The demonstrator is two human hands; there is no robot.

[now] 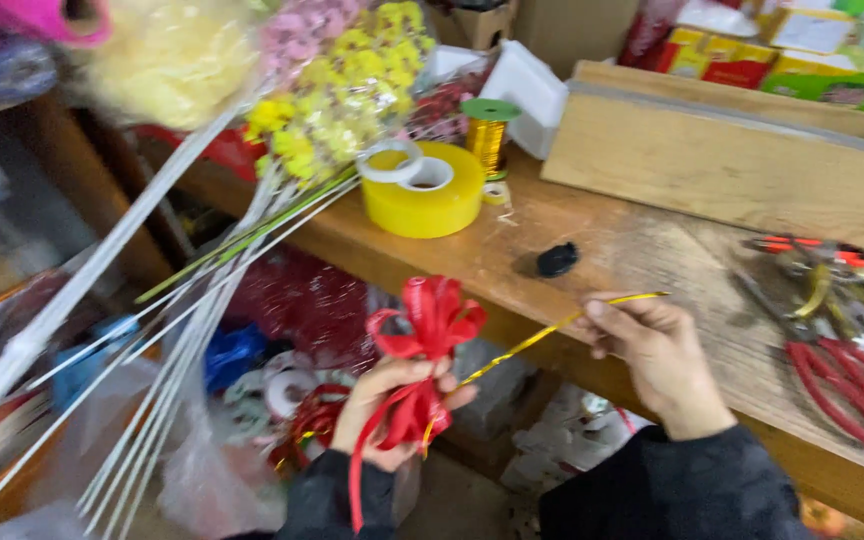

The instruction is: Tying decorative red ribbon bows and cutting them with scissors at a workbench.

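Observation:
My left hand (389,408) grips a red ribbon bow (430,322) at its gathered base, its loops fanned upward and red tails hanging below my fingers. My right hand (652,350) pinches a thin gold wire strip (542,335) that runs slanting from the bow's base up to my fingers, its far end poking out over the wooden workbench (592,225). Both hands hover at the bench's front edge, in dark sleeves.
On the bench stand a big yellow tape roll (424,205) with small white rolls on top, a gold wire spool (489,135), a small black lump (556,260) and red-handled scissors (847,385). Artificial flower stems (332,95) lean at left. A wooden board (732,160) lies behind.

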